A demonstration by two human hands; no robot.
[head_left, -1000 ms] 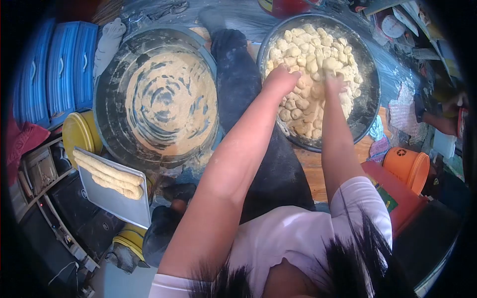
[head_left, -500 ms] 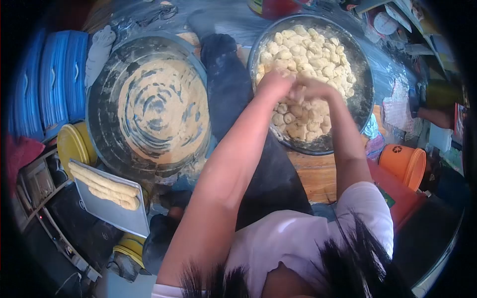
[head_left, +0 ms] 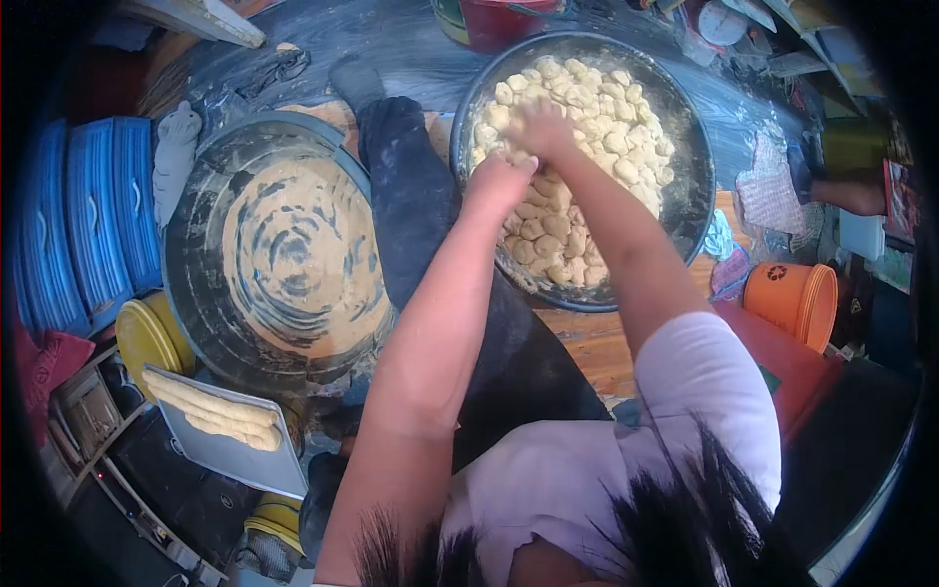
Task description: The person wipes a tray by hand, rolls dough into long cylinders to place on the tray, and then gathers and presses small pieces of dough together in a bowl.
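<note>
Left grip [head_left: 499,183]: fingers curled under, knuckles down on the dough pieces [head_left: 597,108], left of centre in the dark pan [head_left: 700,186]. We can't tell whether it's clamped on a piece or just pressing.

Right grip [head_left: 540,127]: just beyond the left one, close to touching it. Fingers are apart and lie flat on the heap toward the pan's far-left rim, nothing pinched. Both our forearms cross the pan's near rim.

Dough pieces: small pale lumps, heaped, running from far rim to near rim. The pan's right wall is bare and floured.

Outward:
- Our dark trouser leg [head_left: 421,215] lies on the floor just left of the pan, between it and a bigger basin [head_left: 186,245] smeared inside with tan dough swirls.
- By that basin's near-left rim, a grey tray [head_left: 245,460] carries long dough ropes [head_left: 215,416] laid side by side.
- Yellow lids [head_left: 145,338] sit just beside the tray, blue crates [head_left: 88,215] further left.
- A red tub [head_left: 509,18] sits just past the pan's far rim.
- An orange bucket [head_left: 787,293] sits off the pan's near-right side.
- Another person's arm [head_left: 851,196] shows right of the pan, well apart from our grips.
</note>
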